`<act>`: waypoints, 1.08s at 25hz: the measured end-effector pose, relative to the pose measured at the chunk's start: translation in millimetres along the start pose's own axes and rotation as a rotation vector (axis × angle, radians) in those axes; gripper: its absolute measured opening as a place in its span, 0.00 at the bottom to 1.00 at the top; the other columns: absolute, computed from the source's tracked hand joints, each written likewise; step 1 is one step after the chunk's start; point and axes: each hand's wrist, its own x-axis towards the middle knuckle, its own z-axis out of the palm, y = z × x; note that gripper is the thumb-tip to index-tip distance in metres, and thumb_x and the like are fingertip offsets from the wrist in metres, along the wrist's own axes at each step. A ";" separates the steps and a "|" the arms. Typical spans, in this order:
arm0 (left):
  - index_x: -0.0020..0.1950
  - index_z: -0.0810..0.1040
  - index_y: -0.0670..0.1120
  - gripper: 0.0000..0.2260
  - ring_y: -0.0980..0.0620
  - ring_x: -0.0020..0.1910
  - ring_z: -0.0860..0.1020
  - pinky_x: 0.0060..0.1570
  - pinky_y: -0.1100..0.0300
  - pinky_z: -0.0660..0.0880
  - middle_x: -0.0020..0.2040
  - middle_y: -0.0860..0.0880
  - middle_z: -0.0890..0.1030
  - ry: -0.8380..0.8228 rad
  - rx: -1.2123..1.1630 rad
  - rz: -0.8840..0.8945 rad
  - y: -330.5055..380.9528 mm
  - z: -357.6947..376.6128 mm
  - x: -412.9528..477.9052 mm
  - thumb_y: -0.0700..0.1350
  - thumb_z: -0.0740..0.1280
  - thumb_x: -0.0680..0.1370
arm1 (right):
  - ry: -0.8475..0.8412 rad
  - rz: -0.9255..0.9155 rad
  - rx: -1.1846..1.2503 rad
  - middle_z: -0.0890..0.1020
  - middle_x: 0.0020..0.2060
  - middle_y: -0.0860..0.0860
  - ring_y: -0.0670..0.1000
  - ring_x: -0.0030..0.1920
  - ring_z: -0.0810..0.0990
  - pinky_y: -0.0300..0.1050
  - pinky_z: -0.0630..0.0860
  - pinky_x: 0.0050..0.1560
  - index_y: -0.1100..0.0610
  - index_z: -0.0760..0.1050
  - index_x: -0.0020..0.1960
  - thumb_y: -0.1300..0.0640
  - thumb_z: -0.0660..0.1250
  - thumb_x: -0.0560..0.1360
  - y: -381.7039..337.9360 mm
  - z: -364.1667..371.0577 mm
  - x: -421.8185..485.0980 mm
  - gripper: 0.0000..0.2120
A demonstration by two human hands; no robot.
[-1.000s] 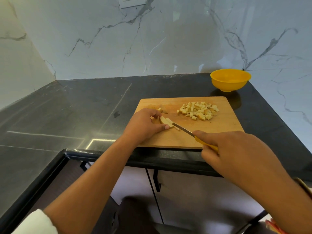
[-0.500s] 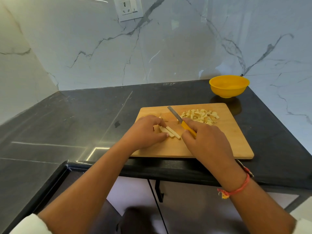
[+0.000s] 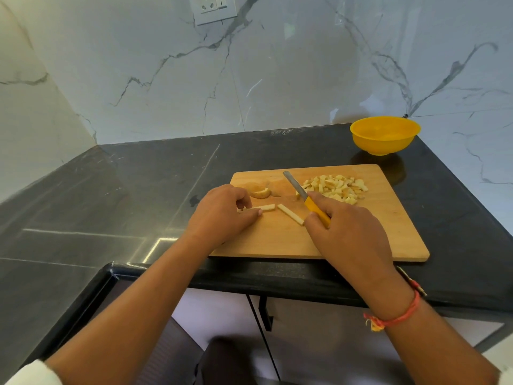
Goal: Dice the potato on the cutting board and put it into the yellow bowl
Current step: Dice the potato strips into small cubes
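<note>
Pinching a potato stick mid-frame in left hand, gripping knife in right hand. Light, stiff, likely slippery; best pinned mid-length.

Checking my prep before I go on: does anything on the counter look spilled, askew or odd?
Nothing spilled or damaged. One loose strip lies slanted beside the knife, apart from the other strip that the left hand holds. A small dark spot marks the counter.

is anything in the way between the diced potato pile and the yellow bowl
Nothing visible: only bare cutting board and black counter lie between the diced pile and the yellow bowl. The knife sits left of the pile.
</note>
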 end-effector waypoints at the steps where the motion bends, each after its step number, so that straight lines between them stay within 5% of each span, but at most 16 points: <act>1: 0.46 0.80 0.54 0.11 0.57 0.45 0.76 0.43 0.62 0.73 0.45 0.57 0.78 0.023 0.003 -0.019 -0.1 1.5 0.3 0.61 0.70 0.74 | 0.001 0.004 0.002 0.73 0.30 0.41 0.44 0.32 0.72 0.36 0.65 0.30 0.43 0.68 0.73 0.45 0.58 0.80 0.1 -0.2 -0.1 0.22; 4: 0.46 0.79 0.52 0.12 0.56 0.45 0.76 0.42 0.63 0.70 0.44 0.56 0.77 0.092 0.007 -0.048 3.3 5.6 -2.3 0.60 0.69 0.75 | -0.001 0.014 0.015 0.74 0.31 0.42 0.45 0.33 0.73 0.39 0.71 0.31 0.43 0.68 0.73 0.45 0.57 0.79 0.6 0.2 0.6 0.22; 7: 0.55 0.80 0.53 0.13 0.54 0.55 0.73 0.54 0.60 0.70 0.53 0.55 0.77 0.134 0.025 0.062 12.6 7.1 -4.5 0.59 0.69 0.76 | -0.002 0.028 0.023 0.74 0.31 0.42 0.45 0.33 0.73 0.40 0.70 0.31 0.42 0.67 0.73 0.45 0.57 0.79 3.0 -1.7 -1.3 0.22; 11: 0.62 0.80 0.56 0.14 0.54 0.64 0.67 0.64 0.57 0.65 0.64 0.56 0.74 -0.093 -0.017 0.224 38.4 8.3 4.8 0.56 0.68 0.78 | -0.049 0.068 -0.006 0.76 0.34 0.42 0.46 0.34 0.74 0.43 0.75 0.34 0.40 0.66 0.73 0.44 0.57 0.79 8.6 -11.7 -6.7 0.23; 19: 0.50 0.83 0.53 0.07 0.56 0.47 0.75 0.50 0.61 0.73 0.45 0.56 0.80 0.007 -0.065 0.190 52.8 22.7 10.8 0.54 0.69 0.77 | -0.089 0.043 -0.034 0.76 0.34 0.42 0.45 0.34 0.74 0.40 0.72 0.33 0.39 0.65 0.73 0.44 0.57 0.79 8.9 -20.8 -19.8 0.22; 27: 0.48 0.85 0.51 0.06 0.59 0.39 0.76 0.35 0.71 0.66 0.39 0.57 0.80 0.046 -0.134 0.125 55.6 21.8 3.5 0.51 0.70 0.77 | -0.079 0.007 -0.108 0.75 0.32 0.42 0.45 0.34 0.74 0.44 0.77 0.36 0.36 0.63 0.73 0.44 0.56 0.79 7.1 -19.4 -26.3 0.22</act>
